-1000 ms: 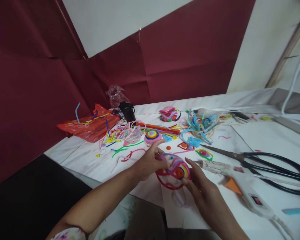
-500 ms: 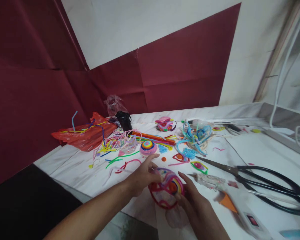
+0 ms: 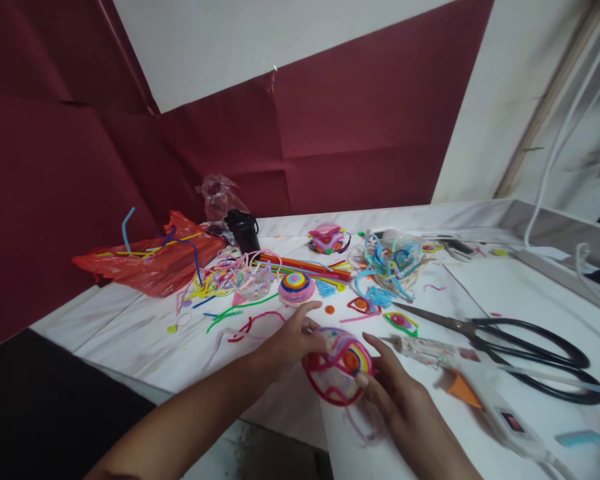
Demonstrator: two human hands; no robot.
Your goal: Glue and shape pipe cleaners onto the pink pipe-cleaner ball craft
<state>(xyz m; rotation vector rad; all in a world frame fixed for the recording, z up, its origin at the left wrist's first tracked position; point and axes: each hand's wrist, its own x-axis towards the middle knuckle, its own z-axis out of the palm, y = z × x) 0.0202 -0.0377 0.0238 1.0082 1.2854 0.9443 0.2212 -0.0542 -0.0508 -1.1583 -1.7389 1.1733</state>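
1. Far left of the white table (image 3: 530, 293): a red plastic bag (image 3: 145, 263) lies flat, with thin coloured strips on and beside it.
2. Right of the bag: a small black cup (image 3: 244, 231) stands upright in front of a crumpled clear bag (image 3: 219, 197). A tangle of coloured pipe cleaners (image 3: 230, 277) lies just in front of the cup.
3. Centre: a round pink disc with coloured rings (image 3: 296, 287) rests on the table, near the left hand's fingertips but apart from them.
4. Left hand (image 3: 287, 343): fingers curled onto the left edge of the pipe-cleaner ornament (image 3: 339, 365), gripping it, thumb extended above.
5. The ornament: a rounded form of red loops with an orange centre, held between both hands just above the near table edge.
6. Right hand (image 3: 405, 407): fingertips pressed against the ornament's right side, holding it; index finger extended along its top.
7. Behind: a blue tangle of pipe cleaners (image 3: 393, 263).
8. Right of the hands: a glue gun (image 3: 480, 393), nozzle pointing left.
9. Beyond it: large black-handled scissors (image 3: 510, 343), lying flat, blades closed and pointing left.
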